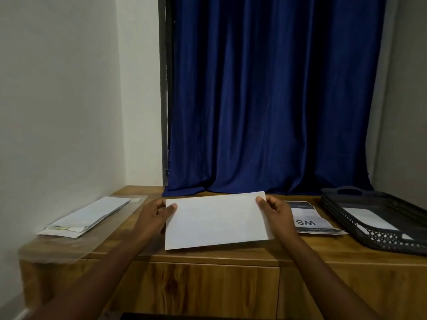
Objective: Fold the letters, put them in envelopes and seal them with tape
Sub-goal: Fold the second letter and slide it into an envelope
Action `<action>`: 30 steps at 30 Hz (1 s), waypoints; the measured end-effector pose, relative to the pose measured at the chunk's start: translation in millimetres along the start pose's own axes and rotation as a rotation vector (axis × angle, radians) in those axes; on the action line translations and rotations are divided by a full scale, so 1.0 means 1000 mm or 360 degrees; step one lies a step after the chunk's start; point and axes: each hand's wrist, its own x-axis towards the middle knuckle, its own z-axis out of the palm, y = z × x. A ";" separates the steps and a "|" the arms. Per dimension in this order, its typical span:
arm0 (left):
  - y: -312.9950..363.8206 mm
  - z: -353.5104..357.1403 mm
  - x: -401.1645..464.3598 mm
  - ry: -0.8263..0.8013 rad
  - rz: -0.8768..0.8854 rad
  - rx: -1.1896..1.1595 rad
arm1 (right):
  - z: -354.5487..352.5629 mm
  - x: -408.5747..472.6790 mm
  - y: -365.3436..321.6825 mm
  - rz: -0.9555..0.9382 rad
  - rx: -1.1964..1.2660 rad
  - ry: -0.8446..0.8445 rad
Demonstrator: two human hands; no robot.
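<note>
A: Letter [217, 221], where is it?
B: Between both hands, over the counter [208, 255]; left hand [153, 215] and right hand [276, 213] pinch its far corners.
A: Handling?
B: Probably light and floppy; hold the edges, crease gently.

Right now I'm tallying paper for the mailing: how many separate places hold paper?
4: the sheet held in both hands, the envelopes at left, the printed stack right of it, and paper in the black tray; stacked pieces may be hidden.

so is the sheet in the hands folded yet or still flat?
Cannot tell. The sheet shows one flat face with no crease, pinched at its top corners by the left hand and right hand.
</note>
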 end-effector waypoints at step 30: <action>-0.036 0.034 0.000 -0.1124 0.0303 0.1471 | 0.038 -0.004 0.049 0.0020 -0.1651 -0.1156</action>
